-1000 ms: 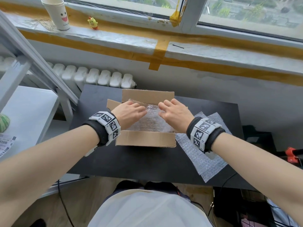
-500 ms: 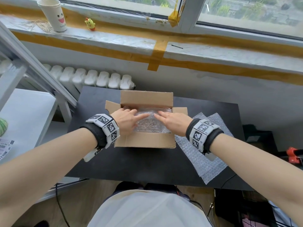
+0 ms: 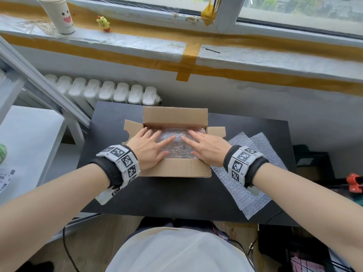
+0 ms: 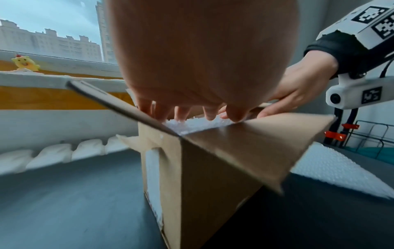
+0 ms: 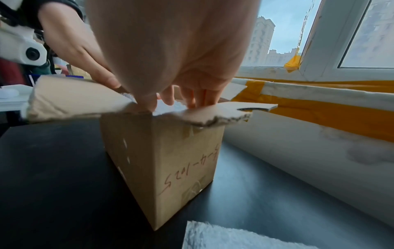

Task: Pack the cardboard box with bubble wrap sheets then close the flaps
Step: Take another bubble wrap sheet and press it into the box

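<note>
Head view: box (image 3: 177, 169) floor under bubble wrap (image 3: 174, 146)

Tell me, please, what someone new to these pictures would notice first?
Most striking is the open cardboard box at the middle of the black table, with the left hand and right hand spread flat on the bubble wrap inside it, its flaps not yet closed. More bubble wrap sheets lie on the table to the box's right. A smiling paper cup and a yellow toy chick stand on the windowsill.
</note>
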